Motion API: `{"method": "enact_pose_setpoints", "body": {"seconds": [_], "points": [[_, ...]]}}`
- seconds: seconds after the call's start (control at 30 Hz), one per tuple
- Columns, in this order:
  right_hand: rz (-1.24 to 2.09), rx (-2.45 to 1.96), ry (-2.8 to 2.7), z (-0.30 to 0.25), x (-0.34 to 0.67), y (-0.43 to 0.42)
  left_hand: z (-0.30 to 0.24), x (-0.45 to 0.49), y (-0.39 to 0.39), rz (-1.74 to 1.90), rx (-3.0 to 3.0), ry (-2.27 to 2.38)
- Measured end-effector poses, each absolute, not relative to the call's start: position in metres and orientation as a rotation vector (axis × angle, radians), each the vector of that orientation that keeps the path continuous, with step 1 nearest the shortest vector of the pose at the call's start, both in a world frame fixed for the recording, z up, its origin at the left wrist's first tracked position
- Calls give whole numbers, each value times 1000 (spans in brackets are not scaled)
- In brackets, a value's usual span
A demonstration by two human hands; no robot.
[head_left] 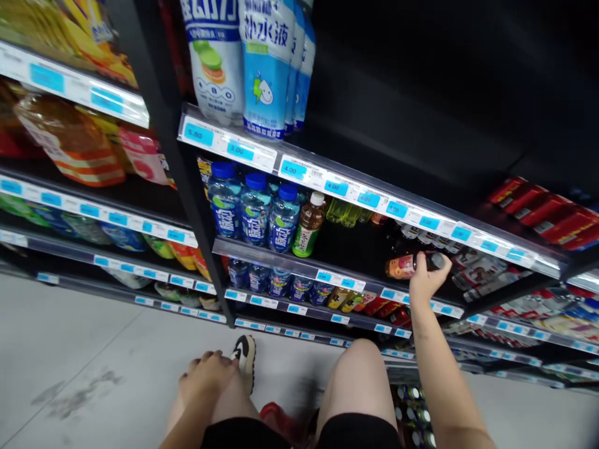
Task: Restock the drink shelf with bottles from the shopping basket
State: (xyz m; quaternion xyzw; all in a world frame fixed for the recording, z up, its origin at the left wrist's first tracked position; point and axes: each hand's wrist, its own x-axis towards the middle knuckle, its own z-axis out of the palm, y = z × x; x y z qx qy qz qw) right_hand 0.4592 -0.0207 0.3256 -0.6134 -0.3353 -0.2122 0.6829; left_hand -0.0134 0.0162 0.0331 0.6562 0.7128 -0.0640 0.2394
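My right hand (427, 274) is closed around a dark-capped drink bottle (401, 267) with an orange-red label. The bottle is tilted nearly on its side, over the front part of a middle shelf (349, 249); I cannot tell whether it touches the shelf. Left of it on that shelf stand a brown tea bottle (309, 226) with a white cap and several blue-capped bottles (255, 215). Behind my right hand are several dark bottles (423, 237). My left hand (206, 374) lies over my left knee with its fingers stretched out and holds nothing.
Drink pouches (266, 75) stand on the shelf above, behind a price-tag rail (346, 187). Red boxes (547, 212) are at the right. A dark upright post (187, 181) divides the shelving at left. Capped bottles (414, 415) stand low beside my right leg.
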Motion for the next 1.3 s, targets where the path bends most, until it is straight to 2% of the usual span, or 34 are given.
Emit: {"method": "enact_pose_setpoints", "body": {"seconds": [0.2,0.4,0.5,0.6,0.77,0.9,1.3], "points": [[-225,-1514,-824,310,495,30,37,-18,24,-215,1756,1931],[-208,-1648,-922,319,515,64,39,-14,29,-270,1743,1929],[-329,-1843,-910,319,519,58,38,-12,26,-241,1764,1934],[-426,-1805,-788,303,512,33,37,-12,23,-212,1789,1928],[-127,-1832,-1075,261,490,2,33,-9,24,-195,1804,1911],[-43,-1917,-1322,244,496,18,29,0,25,-168,1844,1911],[114,-2059,-1299,268,555,118,25,11,29,-197,1886,1913]]}}
